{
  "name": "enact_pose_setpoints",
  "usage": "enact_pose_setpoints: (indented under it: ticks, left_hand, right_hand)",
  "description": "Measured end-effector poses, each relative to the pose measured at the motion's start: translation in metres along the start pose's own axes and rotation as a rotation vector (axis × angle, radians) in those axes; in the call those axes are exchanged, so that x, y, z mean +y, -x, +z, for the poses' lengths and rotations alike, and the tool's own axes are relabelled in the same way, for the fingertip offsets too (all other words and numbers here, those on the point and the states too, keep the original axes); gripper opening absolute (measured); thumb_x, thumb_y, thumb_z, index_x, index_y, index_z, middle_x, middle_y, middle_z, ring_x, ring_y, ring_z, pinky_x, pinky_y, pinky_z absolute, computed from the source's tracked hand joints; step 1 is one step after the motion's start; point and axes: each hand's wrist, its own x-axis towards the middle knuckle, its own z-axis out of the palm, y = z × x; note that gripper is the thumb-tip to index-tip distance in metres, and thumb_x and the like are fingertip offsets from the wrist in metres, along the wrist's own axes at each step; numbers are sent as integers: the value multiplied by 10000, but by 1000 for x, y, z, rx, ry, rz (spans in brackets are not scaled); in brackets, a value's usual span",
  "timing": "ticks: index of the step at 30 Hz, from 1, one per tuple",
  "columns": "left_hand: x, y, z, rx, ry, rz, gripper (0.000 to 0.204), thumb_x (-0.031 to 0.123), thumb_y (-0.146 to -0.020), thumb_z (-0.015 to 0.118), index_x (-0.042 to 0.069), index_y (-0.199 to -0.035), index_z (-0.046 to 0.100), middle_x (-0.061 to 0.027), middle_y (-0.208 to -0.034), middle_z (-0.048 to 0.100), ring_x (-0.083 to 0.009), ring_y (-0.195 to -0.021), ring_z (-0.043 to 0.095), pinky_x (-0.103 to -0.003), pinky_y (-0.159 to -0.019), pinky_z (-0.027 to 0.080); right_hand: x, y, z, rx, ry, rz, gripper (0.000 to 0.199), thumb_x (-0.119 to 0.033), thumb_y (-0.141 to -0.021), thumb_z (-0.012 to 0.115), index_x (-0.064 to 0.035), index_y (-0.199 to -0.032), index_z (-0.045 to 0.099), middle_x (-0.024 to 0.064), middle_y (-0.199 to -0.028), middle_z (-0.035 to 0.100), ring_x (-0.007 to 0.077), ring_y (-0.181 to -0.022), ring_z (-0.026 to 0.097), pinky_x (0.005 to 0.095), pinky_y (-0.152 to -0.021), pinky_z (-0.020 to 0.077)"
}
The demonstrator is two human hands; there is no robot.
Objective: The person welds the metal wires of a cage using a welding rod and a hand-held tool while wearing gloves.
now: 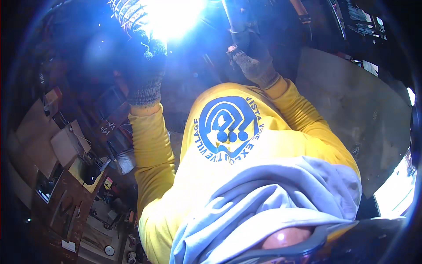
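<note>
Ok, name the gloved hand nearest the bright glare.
The left hand, at the lower-left edge of the glare; the right hand sits farther away.

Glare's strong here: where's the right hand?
In the head view, the right hand is above and right of centre, beyond its yellow sleeve, right of the glare.

"What does the white glare [176, 15] conceal?"

"Cropped by the top edge, it obscures part of the gloved left hand [149, 64] and of a ribbed object [127, 13], also cut off."

"And the right hand [255, 64]?"

"Its grasp is lost in shadow; a pale rod [231, 16] is cropped above. At lower left, a round dial [109, 250] is too small to read."
</note>
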Motion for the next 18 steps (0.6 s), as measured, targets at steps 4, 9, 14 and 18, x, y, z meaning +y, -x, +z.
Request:
enact_pose_setpoints:
  ticks: [4, 9, 14, 18]
  left_hand:
    - [-4, -19, -13, -115, 263, -144, 285, 215, -949, 641, 41, -1175, 653, -155, -966, 673, -277, -867, 675, -432, -722, 555]
    - [-10, -42, -36, -251, 716, -484, 250, 197, -927, 664, 58, -1134, 681, -124, -927, 683, -242, -811, 686, -374, -673, 543]
    - [-11, -54, -41, -193, 924, -584, 224, 187, -917, 677, 67, -1104, 699, -107, -898, 694, -247, -798, 702, -347, -664, 543]
    - [-8, -58, -40, -150, 956, -603, 236, 189, -924, 673, 57, -1118, 698, -118, -901, 700, -266, -823, 709, -351, -717, 554]
  right_hand:
    - [6, -2, -3, -24, -121, 1, 446, -25, -958, 650, -8, -1372, 486, 46, -965, 655, 98, -793, 638, 252, -666, 561]
    - [6, 1, -2, 63, 153, -93, 451, -67, -950, 685, -2, -1366, 523, 62, -996, 662, 96, -826, 633, 255, -710, 555]
    - [-11, -3, -5, 119, 299, -87, 482, -231, -906, 733, -6, -1293, 556, 119, -1003, 695, 206, -911, 695, 369, -784, 561]
    - [-2, -1, -6, 71, 454, -111, 513, -239, -886, 739, 11, -1291, 546, 166, -1002, 695, 301, -909, 703, 406, -797, 559]
